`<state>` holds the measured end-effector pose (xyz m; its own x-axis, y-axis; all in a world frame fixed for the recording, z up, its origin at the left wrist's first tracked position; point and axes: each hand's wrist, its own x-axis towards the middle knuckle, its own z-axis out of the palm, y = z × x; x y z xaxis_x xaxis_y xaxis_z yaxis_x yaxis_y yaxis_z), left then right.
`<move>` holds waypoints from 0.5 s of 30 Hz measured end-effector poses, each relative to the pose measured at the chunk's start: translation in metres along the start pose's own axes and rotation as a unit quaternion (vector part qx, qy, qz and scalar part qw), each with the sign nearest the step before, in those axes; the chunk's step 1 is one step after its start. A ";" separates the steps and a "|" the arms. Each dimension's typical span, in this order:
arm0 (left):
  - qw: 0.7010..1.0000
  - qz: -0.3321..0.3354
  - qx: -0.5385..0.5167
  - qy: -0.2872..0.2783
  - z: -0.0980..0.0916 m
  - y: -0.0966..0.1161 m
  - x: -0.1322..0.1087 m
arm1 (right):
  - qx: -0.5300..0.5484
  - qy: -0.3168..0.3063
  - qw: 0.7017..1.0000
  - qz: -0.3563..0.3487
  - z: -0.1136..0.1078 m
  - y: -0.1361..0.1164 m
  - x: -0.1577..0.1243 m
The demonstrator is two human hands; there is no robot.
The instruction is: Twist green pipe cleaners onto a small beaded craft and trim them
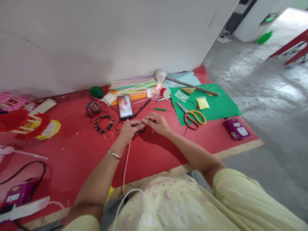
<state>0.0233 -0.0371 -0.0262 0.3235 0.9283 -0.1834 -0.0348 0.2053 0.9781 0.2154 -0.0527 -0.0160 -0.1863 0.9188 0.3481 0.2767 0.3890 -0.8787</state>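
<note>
My left hand (pixel 130 129) and my right hand (pixel 156 123) meet over the red table (pixel 154 154), fingers pinched together on a small dark woven piece (pixel 142 129) between them. A thin thread runs between the fingertips. Just beyond the hands lies a phone (pixel 124 107) with a lit screen. A finished multicoloured braided ring (pixel 104 124) lies left of the hands, with a ball of multicoloured yarn (pixel 92 108) behind it. A pink cable (pixel 125 166) runs from the phone area toward my body.
Scissors with red and yellow handles (pixel 192 117) lie on a green sheet (pixel 221 106) to the right. A long stick (pixel 190 85), coloured straws (pixel 134 85), a red thread spool (pixel 165 91), green yarn (pixel 96 92). Purple power strips (pixel 235 128) (pixel 16 195). Fringed red crafts (pixel 24 123) at left.
</note>
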 end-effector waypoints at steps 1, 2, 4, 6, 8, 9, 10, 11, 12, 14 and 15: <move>1.000 0.020 -0.010 0.017 0.000 0.002 -0.001 | -0.036 -0.026 0.999 -0.008 -0.010 -0.003 -0.004; 0.998 0.025 -0.028 0.040 -0.001 0.003 -0.002 | -0.088 -0.046 0.995 -0.013 -0.023 -0.006 -0.009; 0.994 -0.008 -0.072 0.088 -0.002 0.008 -0.002 | -0.239 -0.052 0.970 0.014 -0.058 -0.006 -0.024; 0.986 -0.049 -0.117 0.109 -0.005 0.012 -0.001 | -0.397 0.007 0.914 0.080 -0.097 0.000 -0.043; 0.983 -0.050 -0.148 0.093 -0.007 0.014 0.000 | -0.514 0.049 0.842 0.156 -0.132 0.010 -0.061; 0.983 -0.043 -0.157 0.080 -0.008 0.015 0.001 | -0.550 0.058 0.813 0.182 -0.146 0.016 -0.070; 0.983 -0.036 -0.163 0.072 -0.009 0.014 0.001 | -0.572 0.056 0.793 0.200 -0.156 0.021 -0.078; 0.983 -0.031 -0.166 0.070 -0.010 0.014 0.001 | -0.583 0.044 0.783 0.213 -0.164 0.025 -0.084; 0.983 -0.029 -0.168 0.070 -0.010 0.013 0.002 | -0.589 0.039 0.776 0.221 -0.168 0.028 -0.089; 0.983 -0.028 -0.166 0.075 -0.011 0.012 0.002 | -0.592 0.027 0.774 0.224 -0.171 0.031 -0.094; 0.983 -0.028 -0.163 0.076 -0.011 0.011 0.002 | -0.591 0.021 0.775 0.223 -0.171 0.031 -0.094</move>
<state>0.0126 -0.0297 -0.0167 0.1886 0.9435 -0.2726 -0.3300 0.3223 0.8872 0.4027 -0.1153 -0.0199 0.2001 0.9712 0.1292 0.9796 -0.2005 -0.0101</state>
